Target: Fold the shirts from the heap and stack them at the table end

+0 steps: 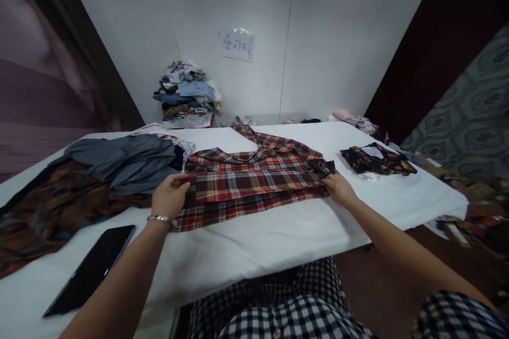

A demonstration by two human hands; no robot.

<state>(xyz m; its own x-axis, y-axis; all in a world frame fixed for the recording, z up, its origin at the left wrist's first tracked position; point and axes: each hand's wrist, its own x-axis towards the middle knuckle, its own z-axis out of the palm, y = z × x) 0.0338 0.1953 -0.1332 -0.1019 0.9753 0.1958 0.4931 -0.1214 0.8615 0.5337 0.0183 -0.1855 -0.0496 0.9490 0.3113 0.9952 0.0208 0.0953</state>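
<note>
From my remote post, I had the shirt [258, 180] lying across the table [254, 243], directly ahead. The left hand [170, 196] pinched its left end and the right hand [338, 188] its right, well apart, presumably so that the folded layers would lie straight. The phone [93, 270] and clothes [127, 159] lay leftward, probably to leave me working room.

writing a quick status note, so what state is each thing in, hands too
plaid shirt: partly folded, on the table
left hand: pinching the shirt's left edge
right hand: pinching its right edge
phone: lying flat, screen dark
grey garment: loose, rumpled
black patterned garment: folded
clothes stack: heaped unevenly
</note>
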